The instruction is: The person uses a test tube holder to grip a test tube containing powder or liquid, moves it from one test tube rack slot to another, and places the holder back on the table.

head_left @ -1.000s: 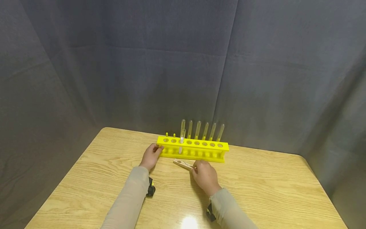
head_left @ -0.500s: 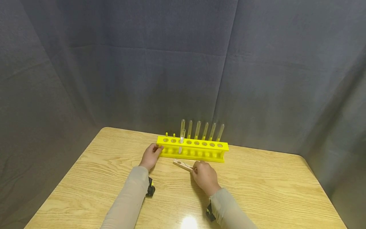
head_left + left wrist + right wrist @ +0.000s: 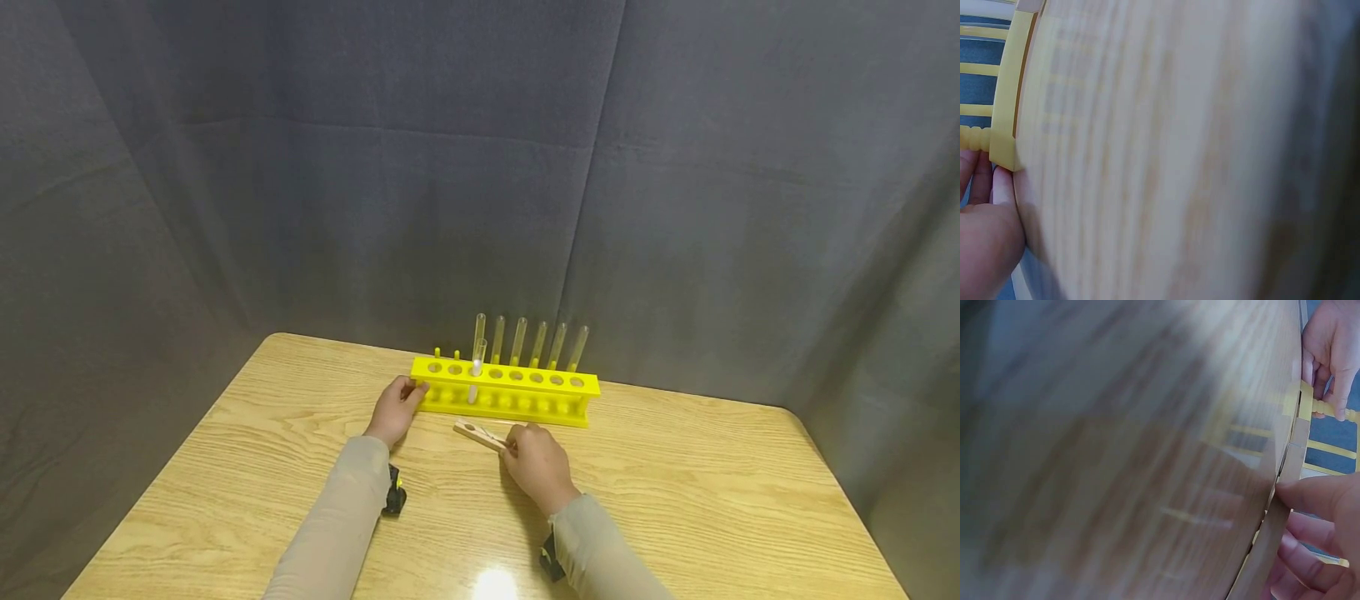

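Observation:
A yellow test tube rack (image 3: 506,384) stands near the table's back edge. My left hand (image 3: 395,412) holds its left end; in the left wrist view, the thumb and fingers (image 3: 1002,187) lie at the end post. One test tube (image 3: 477,367) with white contents stands upright in a front hole. In front of the rack, low over the table, my right hand (image 3: 542,468) pinches a wooden test tube holder (image 3: 478,433) by its right end, its other end pointing left. The right wrist view shows thumb and fingers on the holder (image 3: 1272,547).
Several clear test tubes (image 3: 520,342) stand upside down on pegs along the rack's back; two pegs at the left are bare. The wood-grain table (image 3: 675,500) has rounded back corners. A grey curtain (image 3: 450,208) hangs behind it.

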{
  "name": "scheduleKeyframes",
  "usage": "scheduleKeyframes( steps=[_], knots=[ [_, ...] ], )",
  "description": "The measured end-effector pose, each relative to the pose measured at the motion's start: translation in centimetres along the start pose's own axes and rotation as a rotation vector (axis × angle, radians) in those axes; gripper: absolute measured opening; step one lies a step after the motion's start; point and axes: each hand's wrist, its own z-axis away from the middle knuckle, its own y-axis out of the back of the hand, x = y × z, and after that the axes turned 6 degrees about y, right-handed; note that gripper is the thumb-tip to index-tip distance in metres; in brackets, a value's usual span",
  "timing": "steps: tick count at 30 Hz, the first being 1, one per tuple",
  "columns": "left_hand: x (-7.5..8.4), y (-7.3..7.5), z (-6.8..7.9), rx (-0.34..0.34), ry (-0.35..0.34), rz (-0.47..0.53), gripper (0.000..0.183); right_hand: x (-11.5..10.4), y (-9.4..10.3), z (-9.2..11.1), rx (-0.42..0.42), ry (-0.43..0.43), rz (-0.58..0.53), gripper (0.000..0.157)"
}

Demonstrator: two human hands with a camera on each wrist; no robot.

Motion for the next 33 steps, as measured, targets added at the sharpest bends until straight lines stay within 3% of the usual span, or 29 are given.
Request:
scheduleKeyframes(
  steps=[13, 18, 28, 33],
  knots=[
    [-0.2, -0.2, -0.2, 0.003, -0.013, 0.008, 0.028, 0.3, 0.0, 0.0, -0.022, -0.011, -0.032, 0.008],
    [-0.3, -0.1, -0.3, 0.003, -0.009, 0.007, 0.027, 0.9, 0.3, -0.1, -0.067, 0.005, -0.067, 0.010],
    [-0.3, -0.2, -0.4, 0.005, -0.021, 0.000, 0.026, 3.6, 2.3, 0.0, -0.168, -0.004, -0.195, 0.030],
    [-0.3, -0.2, -0.7, 0.014, -0.033, -0.010, 0.026, 5.4, 3.6, 0.5, -0.208, -0.026, -0.189, 0.028]
  ],
)
